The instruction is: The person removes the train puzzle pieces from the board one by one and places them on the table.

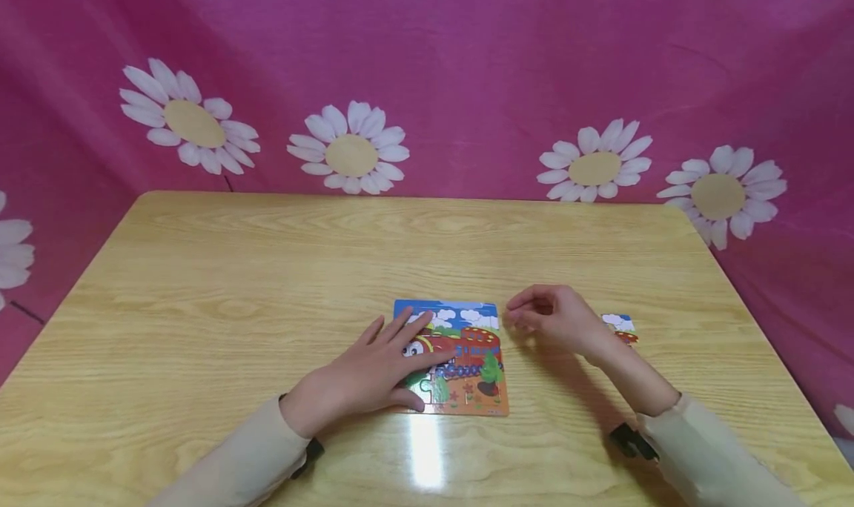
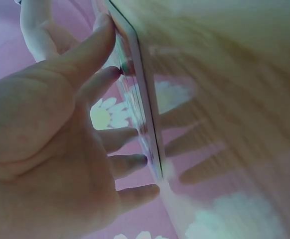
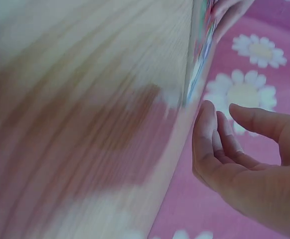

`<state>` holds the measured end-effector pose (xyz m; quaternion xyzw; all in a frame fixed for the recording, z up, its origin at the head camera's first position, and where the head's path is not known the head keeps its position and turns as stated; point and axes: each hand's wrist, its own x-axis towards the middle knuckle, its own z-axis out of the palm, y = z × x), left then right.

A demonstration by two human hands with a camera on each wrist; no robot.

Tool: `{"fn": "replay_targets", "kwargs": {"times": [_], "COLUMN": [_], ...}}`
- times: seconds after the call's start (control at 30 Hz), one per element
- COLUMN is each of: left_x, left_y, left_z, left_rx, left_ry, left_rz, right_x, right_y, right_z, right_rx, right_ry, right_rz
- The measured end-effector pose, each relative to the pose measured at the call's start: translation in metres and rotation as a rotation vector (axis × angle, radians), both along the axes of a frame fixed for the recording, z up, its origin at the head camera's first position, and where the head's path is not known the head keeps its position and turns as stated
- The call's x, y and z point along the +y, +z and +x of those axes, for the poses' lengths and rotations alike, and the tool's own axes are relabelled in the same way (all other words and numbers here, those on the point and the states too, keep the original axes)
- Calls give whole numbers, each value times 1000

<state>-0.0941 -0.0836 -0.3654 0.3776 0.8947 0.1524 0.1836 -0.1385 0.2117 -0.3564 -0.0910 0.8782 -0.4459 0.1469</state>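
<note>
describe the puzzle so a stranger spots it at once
On the yellowish wood-grained table, find the bare left hand. It rests on a flat, squarish jigsaw puzzle picturing blue sky and orange ground, bigger than the small cloud-printed bit farther right.

One left grip (image 1: 370, 373), one right grip (image 1: 563, 320) — one puzzle (image 1: 477, 366), one table (image 1: 267, 262), at least five daisies (image 1: 351, 156)

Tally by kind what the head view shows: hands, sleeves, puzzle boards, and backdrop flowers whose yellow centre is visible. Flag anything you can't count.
Hands: 2 (left hand, right hand)
Sleeves: 2
Puzzle board: 1
Yellow-centred flowers: 4
Total: 9

Not counted: loose puzzle part by the right wrist, partly hidden, so its piece count is unclear.
</note>
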Motion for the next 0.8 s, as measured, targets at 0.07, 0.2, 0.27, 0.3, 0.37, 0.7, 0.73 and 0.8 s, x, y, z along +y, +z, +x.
{"fn": "replay_targets", "kwargs": {"times": [0.07, 0.2, 0.27, 0.3, 0.37, 0.7, 0.73, 0.8], "left_x": [-4, -8, -9, -9, -9, -9, -9, -9], "left_y": [0, 0, 0, 0, 1, 2, 2, 2], "left_z": [1, 3, 4, 4, 5, 5, 5, 4], "left_rx": [-3, 9, 17, 21, 25, 15, 12, 8], "left_ry": [12, 18, 15, 13, 11, 13, 13, 14], "left_rz": [4, 9, 14, 13, 11, -4, -6, -9], "right_x": [-15, -35, -41, -43, -47, -55, -56, -57], "right_y": [-2, -8, -9, -10, -11, -10, -10, -10], "right_z": [-3, -7, -9, -9, -10, -14, -14, -14], "right_rx": [-12, -44, -51, -50, -49, -50, -50, -49], "right_ry": [15, 23, 21, 19, 15, 9, 3, -5], "right_rz": [-5, 2, 9, 19, 31, 59, 62, 60]}}
